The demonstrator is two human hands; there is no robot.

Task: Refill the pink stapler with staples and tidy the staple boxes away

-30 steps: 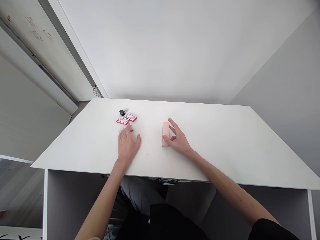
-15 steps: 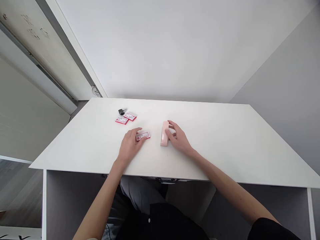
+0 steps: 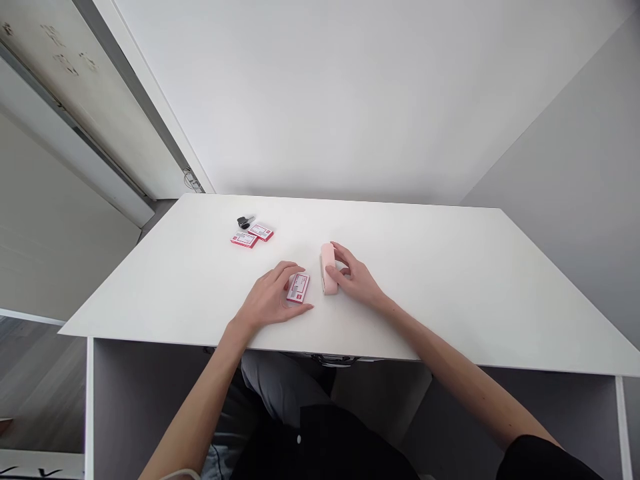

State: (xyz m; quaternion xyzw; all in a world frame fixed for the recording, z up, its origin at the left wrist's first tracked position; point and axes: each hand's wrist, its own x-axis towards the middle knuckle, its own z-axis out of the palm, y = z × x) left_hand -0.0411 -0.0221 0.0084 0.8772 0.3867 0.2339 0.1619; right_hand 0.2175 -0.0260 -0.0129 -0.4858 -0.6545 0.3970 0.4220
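Observation:
Near the middle of the white table, a small red-and-white box (image 3: 299, 288) with a printed label lies flat. My left hand (image 3: 274, 293) curves around it from the left, fingers past its far edge and thumb stretched out below its near edge, apart from it. Just to the right, a pale pink stapler (image 3: 329, 270) stands lengthwise on the tabletop. My right hand (image 3: 356, 275) grips it from the right side, thumb on top and fingers behind its far end.
Two more red-and-white boxes lie farther left, one box (image 3: 244, 239) touching the other box (image 3: 261, 231). Beside them is a small black and metallic item (image 3: 245, 222). The white table (image 3: 450, 287) meets a wall at its back edge.
The small box has moved right and nearer to me and has turned from crosswise to almost lengthwise. My left hand has opened around it. The stapler has shifted slightly left and tilted a little.

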